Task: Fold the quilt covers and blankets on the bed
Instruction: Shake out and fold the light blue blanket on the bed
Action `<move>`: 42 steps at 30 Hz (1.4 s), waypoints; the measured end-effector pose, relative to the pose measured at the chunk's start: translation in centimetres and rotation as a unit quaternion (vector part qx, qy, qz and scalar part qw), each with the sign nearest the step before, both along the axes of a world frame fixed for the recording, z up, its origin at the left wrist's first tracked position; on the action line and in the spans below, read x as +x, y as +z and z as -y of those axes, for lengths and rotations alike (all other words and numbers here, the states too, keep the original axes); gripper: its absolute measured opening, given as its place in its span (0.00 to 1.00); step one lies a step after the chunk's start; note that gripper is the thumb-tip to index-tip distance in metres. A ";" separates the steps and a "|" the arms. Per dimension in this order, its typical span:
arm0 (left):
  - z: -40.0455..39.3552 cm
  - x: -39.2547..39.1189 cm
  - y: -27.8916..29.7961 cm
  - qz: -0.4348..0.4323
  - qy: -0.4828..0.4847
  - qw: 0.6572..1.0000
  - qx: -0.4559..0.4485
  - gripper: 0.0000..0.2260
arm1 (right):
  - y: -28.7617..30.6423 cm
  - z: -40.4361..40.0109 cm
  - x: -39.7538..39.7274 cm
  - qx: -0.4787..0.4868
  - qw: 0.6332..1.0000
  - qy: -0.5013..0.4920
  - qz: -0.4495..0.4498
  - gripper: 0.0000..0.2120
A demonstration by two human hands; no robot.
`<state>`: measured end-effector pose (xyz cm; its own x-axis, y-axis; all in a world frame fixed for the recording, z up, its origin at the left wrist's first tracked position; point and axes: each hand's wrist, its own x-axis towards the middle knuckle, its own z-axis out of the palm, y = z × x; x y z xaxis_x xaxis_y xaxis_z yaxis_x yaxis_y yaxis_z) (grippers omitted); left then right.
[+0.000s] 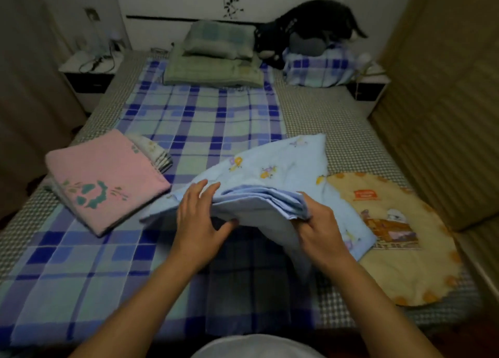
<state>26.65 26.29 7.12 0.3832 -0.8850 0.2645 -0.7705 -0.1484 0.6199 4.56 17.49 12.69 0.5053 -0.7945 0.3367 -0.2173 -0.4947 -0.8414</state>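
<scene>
Folded pale-blue floral blanket (270, 179), lifted

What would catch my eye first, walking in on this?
Two hands, left hand and right hand, hold a folded light blue cover above the checked bed. A folded pink blanket lies to the left, and a dark cat stands by the headboard.
</scene>
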 end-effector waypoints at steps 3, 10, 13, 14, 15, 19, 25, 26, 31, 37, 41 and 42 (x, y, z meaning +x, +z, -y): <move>3.6 -2.7 0.8 0.053 -0.034 0.997 -0.032 0.16 | 3.7 2.7 -5.5 0.044 0.993 -0.041 0.098 0.18; 8.0 -20.0 -3.6 0.026 -0.142 0.989 0.018 0.15 | 4.8 11.9 -15.6 0.157 0.943 -0.230 0.180 0.11; 11.6 -23.1 -3.1 -0.002 -0.042 0.999 0.006 0.20 | 5.8 13.1 -17.9 0.151 0.971 -0.121 0.145 0.14; 12.7 -23.5 -2.4 0.010 -0.012 1.000 -0.004 0.21 | 6.2 13.6 -18.5 0.141 0.977 -0.090 0.132 0.14; 13.8 -23.7 -2.0 0.033 0.010 0.999 0.000 0.22 | 6.5 14.1 -18.9 0.131 0.982 -0.059 0.124 0.14; 17.5 -23.2 -1.7 -0.084 0.128 0.987 0.038 0.33 | 8.0 15.4 -19.2 0.090 0.991 0.031 0.091 0.11; 16.3 -16.5 0.9 -0.010 0.186 0.981 0.047 0.16 | 10.5 19.9 -18.7 0.046 0.992 -0.076 0.086 0.10; 15.7 -15.3 2.8 0.066 0.137 0.988 0.029 0.14 | 11.4 21.1 -18.7 0.044 0.988 -0.105 0.106 0.07; 12.0 -16.5 10.3 0.326 -0.117 0.938 -0.034 0.16 | 16.5 26.5 -19.1 -0.030 0.980 -0.163 0.106 0.09; 14.2 -25.5 7.3 0.022 -0.008 0.999 0.035 0.19 | 15.8 26.0 -14.6 -0.080 0.991 -0.083 -0.067 0.10; 17.1 -27.3 7.3 -0.111 0.100 0.987 -0.064 0.22 | 14.2 24.8 -12.6 -0.123 0.983 -0.005 -0.134 0.11; 17.1 -27.1 7.7 -0.134 0.109 0.981 -0.087 0.25 | 14.3 24.6 -12.5 -0.127 0.982 0.009 -0.141 0.10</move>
